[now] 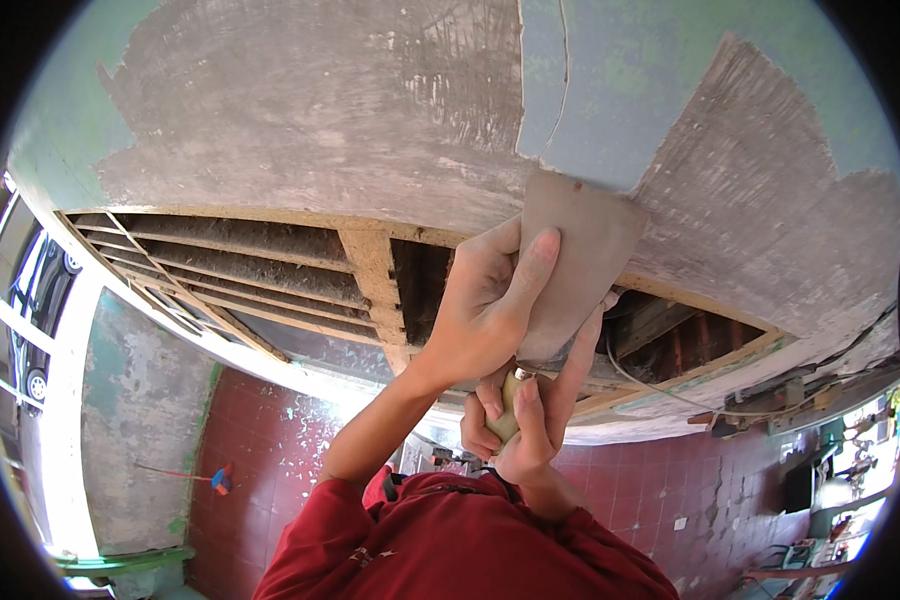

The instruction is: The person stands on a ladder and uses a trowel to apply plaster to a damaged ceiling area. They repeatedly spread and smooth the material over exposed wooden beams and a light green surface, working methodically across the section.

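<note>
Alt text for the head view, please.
A scraper with a broad grey blade is held at a patchily painted wall, the left hand on the blade, the right hand around its pale handle. Dusty wooden slats show below; pale flecks dot the red tiled floor.

The wall [300, 110] spans the top of the frame. Below it, a slatted opening [240, 255] lies left of centre, a second opening [695, 340] right of centre. Between them, in front of the wall, is the scraper [580, 270]: blade up, handle toward the bottom. The left hand [495, 300] is at the blade's left edge, its thumb over the face; the right hand [530, 425] is below, around the handle. A cable [660, 393] runs from the right opening toward the right. The floor [260, 440] lies lower left and right, beside the person's torso [450, 550]; a vehicle [38, 310] is at the far left.
</note>
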Motion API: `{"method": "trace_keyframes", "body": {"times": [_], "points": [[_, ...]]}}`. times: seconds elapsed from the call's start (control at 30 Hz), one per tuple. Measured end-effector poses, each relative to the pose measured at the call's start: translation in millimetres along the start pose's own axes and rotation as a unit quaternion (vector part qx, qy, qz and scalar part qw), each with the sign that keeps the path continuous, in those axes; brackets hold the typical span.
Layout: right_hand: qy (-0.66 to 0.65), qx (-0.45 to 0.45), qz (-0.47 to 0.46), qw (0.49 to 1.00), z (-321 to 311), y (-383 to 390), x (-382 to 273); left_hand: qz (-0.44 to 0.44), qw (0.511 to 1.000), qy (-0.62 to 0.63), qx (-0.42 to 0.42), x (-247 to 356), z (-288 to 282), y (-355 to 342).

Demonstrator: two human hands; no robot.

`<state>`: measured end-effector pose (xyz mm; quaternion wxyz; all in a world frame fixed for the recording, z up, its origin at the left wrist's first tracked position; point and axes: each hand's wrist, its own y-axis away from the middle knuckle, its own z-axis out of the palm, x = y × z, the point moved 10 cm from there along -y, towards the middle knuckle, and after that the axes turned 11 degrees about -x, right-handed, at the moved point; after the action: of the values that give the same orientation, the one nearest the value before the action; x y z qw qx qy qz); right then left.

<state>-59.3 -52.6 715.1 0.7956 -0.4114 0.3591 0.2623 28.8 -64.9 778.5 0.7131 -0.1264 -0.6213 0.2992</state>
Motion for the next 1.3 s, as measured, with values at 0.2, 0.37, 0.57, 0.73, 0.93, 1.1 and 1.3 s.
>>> {"method": "trace_keyframes", "body": {"times": [0.2, 0.37, 0.57, 0.73, 0.93, 1.1, 1.3], "points": [[-0.03, -0.006, 0.016, 0.999, 6, -4, 0, 0.021, 0.999, -0.032, 0.025, 3, -4, -3], [-0.026, -0.039, 0.019, 0.999, 14, -7, 3, 0.024, 0.998, -0.036, 0.039, 8, -8, -1], [-0.038, -0.076, 0.049, 0.995, 18, -6, 7, 0.061, 0.985, -0.143, 0.079, 20, -25, 9], [-0.054, -0.155, 0.084, 0.983, 24, -9, 21, 0.084, 0.972, -0.169, 0.14, 37, -45, 27], [-0.069, -0.157, 0.103, 0.98, 36, -14, 31, 0.047, 0.981, -0.121, 0.141, 36, -45, 19], [-0.104, -0.185, 0.074, 0.974, 39, -13, 29, 0.041, 0.988, -0.073, 0.126, 39, -42, 16], [-0.107, -0.187, 0.07, 0.974, 42, -14, 27, 0.018, 0.993, -0.018, 0.116, 34, -41, 15]]}}
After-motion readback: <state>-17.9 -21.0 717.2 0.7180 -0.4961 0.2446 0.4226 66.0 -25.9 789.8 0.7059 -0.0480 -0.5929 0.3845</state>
